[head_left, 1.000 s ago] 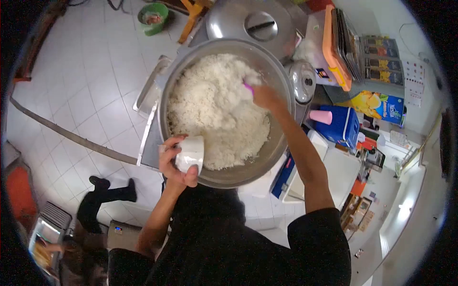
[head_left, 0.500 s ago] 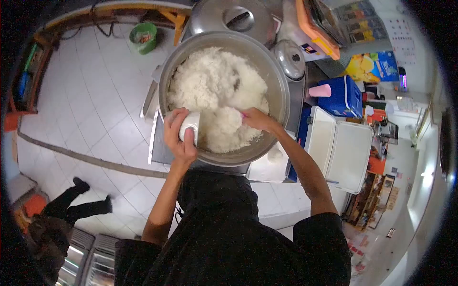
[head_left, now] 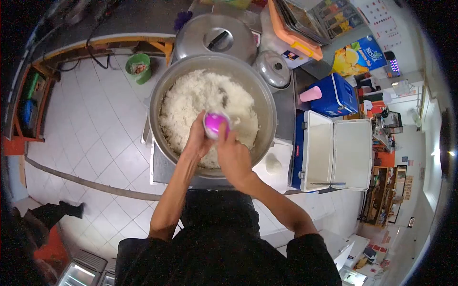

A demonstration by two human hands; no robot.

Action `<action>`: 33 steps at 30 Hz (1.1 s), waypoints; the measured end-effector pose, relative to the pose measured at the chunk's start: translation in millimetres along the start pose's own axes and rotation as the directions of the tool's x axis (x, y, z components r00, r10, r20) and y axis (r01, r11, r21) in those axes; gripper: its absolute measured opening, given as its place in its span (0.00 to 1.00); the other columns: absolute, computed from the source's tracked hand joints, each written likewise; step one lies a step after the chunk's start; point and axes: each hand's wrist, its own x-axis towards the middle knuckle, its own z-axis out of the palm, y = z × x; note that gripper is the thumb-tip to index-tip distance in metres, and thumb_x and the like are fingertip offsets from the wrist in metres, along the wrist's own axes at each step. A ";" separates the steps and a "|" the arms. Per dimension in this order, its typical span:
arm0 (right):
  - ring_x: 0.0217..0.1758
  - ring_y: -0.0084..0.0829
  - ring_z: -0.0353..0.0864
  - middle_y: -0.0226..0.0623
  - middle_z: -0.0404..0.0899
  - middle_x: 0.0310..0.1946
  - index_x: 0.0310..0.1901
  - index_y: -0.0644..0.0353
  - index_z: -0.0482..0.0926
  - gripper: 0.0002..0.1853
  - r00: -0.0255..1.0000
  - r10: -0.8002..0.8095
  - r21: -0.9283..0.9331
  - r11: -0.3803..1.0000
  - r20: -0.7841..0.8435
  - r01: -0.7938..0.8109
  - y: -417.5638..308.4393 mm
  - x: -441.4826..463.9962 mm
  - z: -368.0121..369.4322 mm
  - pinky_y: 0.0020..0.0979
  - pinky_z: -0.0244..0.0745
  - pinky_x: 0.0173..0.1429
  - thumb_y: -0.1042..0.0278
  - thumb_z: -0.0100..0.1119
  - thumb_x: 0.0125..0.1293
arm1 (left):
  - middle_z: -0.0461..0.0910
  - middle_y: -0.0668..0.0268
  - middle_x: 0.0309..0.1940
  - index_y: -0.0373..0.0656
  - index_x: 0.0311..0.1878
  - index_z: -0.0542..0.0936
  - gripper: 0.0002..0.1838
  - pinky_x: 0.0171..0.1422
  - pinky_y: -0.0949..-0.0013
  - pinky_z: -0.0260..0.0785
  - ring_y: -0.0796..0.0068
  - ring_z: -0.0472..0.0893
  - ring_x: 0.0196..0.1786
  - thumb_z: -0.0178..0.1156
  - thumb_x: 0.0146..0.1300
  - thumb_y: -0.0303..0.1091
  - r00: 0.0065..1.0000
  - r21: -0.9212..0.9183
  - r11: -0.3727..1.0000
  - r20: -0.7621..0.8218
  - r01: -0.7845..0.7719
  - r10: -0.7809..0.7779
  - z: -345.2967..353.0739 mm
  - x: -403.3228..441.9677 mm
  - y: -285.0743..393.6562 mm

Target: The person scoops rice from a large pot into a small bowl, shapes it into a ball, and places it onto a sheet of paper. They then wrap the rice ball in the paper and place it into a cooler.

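Observation:
A big metal pot (head_left: 271, 117) holds a heap of cooked white rice (head_left: 186, 102). Over the rice, my left hand (head_left: 196, 139) is wrapped round a small white cup (head_left: 206, 129), seen mostly by its rim. My right hand (head_left: 234, 159) grips a purple scoop (head_left: 214, 122), whose rounded face lies at the mouth of the cup. Its handle is mostly covered by my fingers, and what is inside the cup is hidden.
Behind the pot lie a large lid (head_left: 195, 40) and a smaller lidded pot (head_left: 273, 70). To the right are an open white cooler (head_left: 317, 157), a blue cooler (head_left: 334, 95) and a pink cup (head_left: 311, 94). A green bin (head_left: 138, 69) stands on the floor; a person's leg (head_left: 52, 214) shows lower left.
My right hand has come up out of the rice and brought the purple scoop onto the cup. My left hand has moved right with the cup, turning its mouth up.

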 end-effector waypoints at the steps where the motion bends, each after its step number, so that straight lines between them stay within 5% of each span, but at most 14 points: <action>1: 0.28 0.43 0.85 0.55 0.81 0.41 0.66 0.57 0.67 0.30 0.993 -0.016 0.043 0.999 0.114 0.012 2.4 1.8 0.0 0.41 0.80 0.33 0.71 0.58 0.60 | 0.80 0.55 0.52 0.43 0.60 0.73 0.27 0.53 0.54 0.80 0.60 0.82 0.52 0.35 0.76 0.54 0.999 -0.012 1.000 -0.048 0.012 -0.013 -0.8 -1.6 -2.7; 5: 0.27 0.45 0.84 0.52 0.82 0.38 0.70 0.56 0.62 0.32 0.991 -0.135 0.186 0.974 0.013 0.130 61.8 0.0 -12.1 0.42 0.79 0.32 0.71 0.56 0.63 | 0.80 0.54 0.50 0.45 0.61 0.72 0.23 0.46 0.48 0.82 0.57 0.82 0.52 0.36 0.75 0.47 0.999 -0.014 1.000 0.053 0.000 0.001 -12.3 -8.9 -8.7; 8: 0.26 0.48 0.82 0.44 0.83 0.36 0.72 0.55 0.61 0.30 0.996 0.088 0.366 0.927 -0.011 -0.078 74.3 -9.4 -41.2 0.41 0.78 0.35 0.73 0.52 0.68 | 0.80 0.55 0.52 0.45 0.61 0.72 0.23 0.47 0.47 0.81 0.57 0.82 0.54 0.36 0.75 0.46 0.996 -0.051 0.999 0.092 0.007 -0.002 -14.5 -8.8 -10.8; 11: 0.31 0.39 0.83 0.48 0.83 0.40 0.71 0.55 0.64 0.26 0.982 0.176 0.617 0.766 0.072 -0.182 80.9 -15.6 -39.7 0.38 0.76 0.39 0.72 0.48 0.72 | 0.80 0.56 0.52 0.45 0.60 0.72 0.23 0.50 0.48 0.80 0.59 0.81 0.55 0.37 0.75 0.46 0.998 -0.106 0.994 0.053 -0.036 0.042 -2.6 -12.7 -13.2; 13: 0.44 0.56 0.83 0.55 0.82 0.44 0.70 0.58 0.65 0.24 0.990 0.135 0.857 0.507 0.029 -0.094 77.1 -22.1 -14.8 0.43 0.77 0.50 0.67 0.48 0.74 | 0.80 0.56 0.51 0.43 0.60 0.73 0.23 0.50 0.50 0.79 0.60 0.81 0.53 0.36 0.75 0.47 0.996 -0.103 0.991 0.009 -0.091 0.092 11.3 -16.7 -17.1; 17: 0.45 0.57 0.83 0.62 0.80 0.42 0.70 0.58 0.64 0.24 0.988 0.104 0.870 0.491 -0.112 0.047 44.4 -29.5 30.8 0.41 0.76 0.49 0.64 0.47 0.76 | 0.81 0.57 0.48 0.41 0.57 0.75 0.24 0.50 0.58 0.79 0.64 0.82 0.50 0.36 0.75 0.48 0.957 -0.005 0.962 -0.103 -0.273 0.271 36.6 -11.6 -33.5; 19: 0.45 0.27 0.81 0.62 0.80 0.43 0.70 0.56 0.66 0.22 0.977 0.108 0.860 0.464 0.185 -0.214 33.7 -28.4 4.3 0.35 0.74 0.45 0.66 0.47 0.76 | 0.82 0.58 0.46 0.40 0.55 0.76 0.24 0.50 0.60 0.79 0.65 0.82 0.49 0.38 0.75 0.49 0.954 0.017 0.959 -0.099 -0.284 0.284 37.5 -8.1 -30.6; 22: 0.41 0.40 0.86 0.66 0.79 0.35 0.70 0.57 0.65 0.23 0.922 0.055 0.794 0.491 0.383 -0.359 32.4 -20.1 -26.9 0.40 0.75 0.45 0.63 0.45 0.76 | 0.82 0.59 0.43 0.41 0.52 0.77 0.24 0.49 0.62 0.79 0.66 0.82 0.46 0.39 0.74 0.50 0.958 0.036 0.963 -0.099 -0.265 0.268 32.4 -8.2 -35.2; 28: 0.39 0.67 0.77 0.68 0.77 0.29 0.70 0.58 0.62 0.25 0.926 -0.020 0.726 0.627 0.376 -0.281 33.6 -16.7 -12.6 0.46 0.75 0.46 0.61 0.45 0.76 | 0.82 0.62 0.44 0.41 0.53 0.76 0.21 0.52 0.65 0.75 0.69 0.81 0.46 0.42 0.73 0.47 0.969 0.023 0.971 -0.058 -0.238 0.239 22.4 -11.3 -37.9; 33: 0.30 0.55 0.82 0.60 0.80 0.28 0.69 0.61 0.64 0.25 0.944 -0.242 0.815 0.578 0.226 -0.047 65.5 -10.6 23.6 0.43 0.75 0.39 0.60 0.46 0.75 | 0.81 0.62 0.46 0.40 0.55 0.75 0.22 0.57 0.66 0.73 0.69 0.80 0.49 0.42 0.72 0.47 0.960 0.208 0.947 -0.088 -0.245 0.267 9.6 -16.6 -31.1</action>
